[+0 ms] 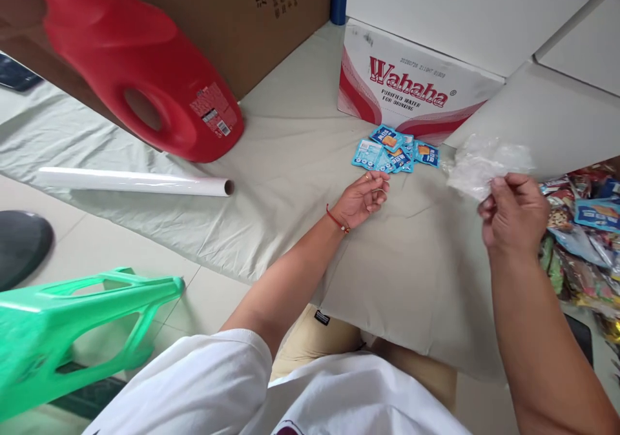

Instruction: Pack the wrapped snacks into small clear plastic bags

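Near the middle of the cloth-covered table, my left hand has its fingers curled together, and a thin pale strand or edge shows at the fingertips; what it is I cannot make out. Just beyond it lies a small pile of blue snack packets, against the foot of a Wahaha carton. My right hand pinches a crumpled clear plastic bag between thumb and fingers, to the right of the packets.
A red jug leans by a brown cardboard box at the upper left. A white roll lies below it. Many snack packets are heaped at the right. A green stool stands on the floor at the lower left.
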The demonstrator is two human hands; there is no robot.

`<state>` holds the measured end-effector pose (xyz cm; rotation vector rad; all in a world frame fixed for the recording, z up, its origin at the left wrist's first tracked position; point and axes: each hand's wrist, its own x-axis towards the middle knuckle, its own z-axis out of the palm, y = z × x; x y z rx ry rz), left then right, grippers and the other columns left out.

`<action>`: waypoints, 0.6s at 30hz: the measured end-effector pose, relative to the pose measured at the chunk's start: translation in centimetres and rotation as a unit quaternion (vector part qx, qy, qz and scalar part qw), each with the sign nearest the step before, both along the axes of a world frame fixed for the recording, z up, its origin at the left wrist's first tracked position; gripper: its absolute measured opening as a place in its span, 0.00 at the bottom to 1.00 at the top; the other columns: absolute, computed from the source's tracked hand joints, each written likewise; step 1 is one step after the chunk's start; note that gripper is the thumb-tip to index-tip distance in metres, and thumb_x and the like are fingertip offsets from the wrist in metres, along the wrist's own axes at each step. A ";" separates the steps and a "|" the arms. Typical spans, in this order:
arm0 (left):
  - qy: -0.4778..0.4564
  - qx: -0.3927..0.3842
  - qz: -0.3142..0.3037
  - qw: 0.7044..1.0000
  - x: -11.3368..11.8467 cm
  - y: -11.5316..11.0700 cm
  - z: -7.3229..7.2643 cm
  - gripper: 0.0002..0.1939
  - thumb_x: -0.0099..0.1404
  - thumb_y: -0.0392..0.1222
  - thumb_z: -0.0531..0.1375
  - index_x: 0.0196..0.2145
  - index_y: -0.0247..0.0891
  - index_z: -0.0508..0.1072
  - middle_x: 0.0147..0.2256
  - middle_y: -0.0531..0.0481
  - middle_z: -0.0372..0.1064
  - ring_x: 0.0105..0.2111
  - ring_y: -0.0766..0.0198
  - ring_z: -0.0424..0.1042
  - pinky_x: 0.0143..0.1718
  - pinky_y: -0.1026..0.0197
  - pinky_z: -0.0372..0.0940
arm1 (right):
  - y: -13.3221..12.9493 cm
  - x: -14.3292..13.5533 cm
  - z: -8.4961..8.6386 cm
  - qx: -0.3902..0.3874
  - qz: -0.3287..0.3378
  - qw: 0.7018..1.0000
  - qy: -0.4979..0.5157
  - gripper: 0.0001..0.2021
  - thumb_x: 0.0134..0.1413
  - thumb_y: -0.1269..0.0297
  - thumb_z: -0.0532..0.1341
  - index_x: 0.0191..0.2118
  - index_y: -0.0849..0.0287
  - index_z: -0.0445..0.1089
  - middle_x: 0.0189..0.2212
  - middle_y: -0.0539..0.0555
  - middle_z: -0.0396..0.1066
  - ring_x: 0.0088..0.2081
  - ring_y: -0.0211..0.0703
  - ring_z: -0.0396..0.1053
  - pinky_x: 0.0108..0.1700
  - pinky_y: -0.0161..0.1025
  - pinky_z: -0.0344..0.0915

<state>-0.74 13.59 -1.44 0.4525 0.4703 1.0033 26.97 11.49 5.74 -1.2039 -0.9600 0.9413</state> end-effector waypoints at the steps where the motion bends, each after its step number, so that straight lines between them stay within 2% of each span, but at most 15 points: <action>1: 0.026 -0.008 -0.006 1.000 0.3 0.0 0.0 0.19 0.59 0.47 0.71 0.44 0.38 0.73 0.37 0.50 0.72 0.24 0.73 0.66 0.17 0.71 0.48 | -0.9 -1.7 -0.1 -0.015 -0.006 1.000 0.022 0.17 0.46 0.59 0.77 0.37 0.52 0.70 0.26 0.43 0.65 0.20 0.30 0.53 0.19 0.34 0.45; 3: 0.071 -0.020 -0.021 0.997 0.8 -0.2 0.0 0.24 0.61 0.55 0.70 0.48 0.38 0.73 0.41 0.47 0.74 0.23 0.74 0.65 0.16 0.70 0.46 | -2.3 -4.8 -0.9 -0.068 0.021 0.996 0.048 0.21 0.41 0.55 0.79 0.35 0.54 0.70 0.25 0.43 0.65 0.18 0.27 0.53 0.16 0.30 0.44; 4: 0.088 -0.018 -0.034 0.995 1.0 -0.4 0.0 0.25 0.61 0.58 0.69 0.48 0.38 0.73 0.40 0.47 0.74 0.21 0.74 0.63 0.15 0.70 0.44 | -2.6 -6.0 -1.7 -0.096 0.040 0.993 0.057 0.22 0.39 0.54 0.79 0.34 0.56 0.70 0.24 0.43 0.65 0.17 0.26 0.53 0.16 0.29 0.45; 6: 0.111 0.008 -0.067 0.992 1.2 -0.7 -0.1 0.25 0.61 0.59 0.69 0.45 0.37 0.74 0.32 0.50 0.71 0.19 0.74 0.59 0.15 0.69 0.42 | -2.8 -7.7 -3.5 -0.132 0.062 0.987 0.073 0.23 0.37 0.52 0.80 0.34 0.57 0.71 0.24 0.42 0.64 0.17 0.25 0.53 0.16 0.28 0.47; 8: 0.131 0.047 -0.096 0.986 1.3 -0.9 -0.2 0.23 0.59 0.56 0.71 0.40 0.36 0.73 0.25 0.55 0.65 0.19 0.74 0.58 0.17 0.69 0.41 | -2.6 -8.3 -5.4 -0.141 0.056 0.985 0.087 0.23 0.38 0.52 0.80 0.34 0.57 0.72 0.23 0.42 0.63 0.18 0.25 0.53 0.17 0.27 0.48; 10: 0.155 0.081 -0.113 0.978 1.3 -1.0 -0.4 0.23 0.56 0.54 0.73 0.38 0.35 0.72 0.21 0.58 0.60 0.19 0.74 0.56 0.18 0.69 0.43 | -2.3 -8.5 -7.0 -0.130 0.036 0.987 0.087 0.21 0.41 0.51 0.79 0.34 0.57 0.72 0.23 0.42 0.62 0.18 0.26 0.53 0.17 0.27 0.48; 14: 0.207 0.125 -0.100 0.965 1.9 -1.1 -0.9 0.26 0.51 0.55 0.76 0.35 0.35 0.71 0.24 0.58 0.64 0.22 0.75 0.57 0.23 0.68 0.48 | -2.6 -8.6 -8.6 -0.097 0.019 0.995 0.022 0.18 0.51 0.50 0.74 0.40 0.55 0.72 0.27 0.44 0.65 0.21 0.29 0.55 0.20 0.30 0.54; 16: 0.224 0.139 -0.074 0.962 2.3 -1.1 -1.2 0.26 0.49 0.56 0.76 0.32 0.35 0.70 0.26 0.58 0.65 0.25 0.74 0.58 0.27 0.67 0.51 | -3.1 -8.7 -8.6 -0.065 0.009 0.997 -0.040 0.19 0.53 0.50 0.73 0.45 0.53 0.71 0.35 0.48 0.70 0.25 0.32 0.61 0.25 0.33 0.60; 18: 0.240 0.141 -0.042 0.960 2.5 -1.2 -1.5 0.26 0.51 0.57 0.76 0.31 0.36 0.69 0.27 0.58 0.64 0.26 0.73 0.59 0.29 0.66 0.53 | -3.5 -8.7 -8.4 -0.005 0.001 0.994 -0.107 0.20 0.57 0.49 0.70 0.50 0.52 0.70 0.45 0.53 0.71 0.32 0.35 0.66 0.33 0.36 0.67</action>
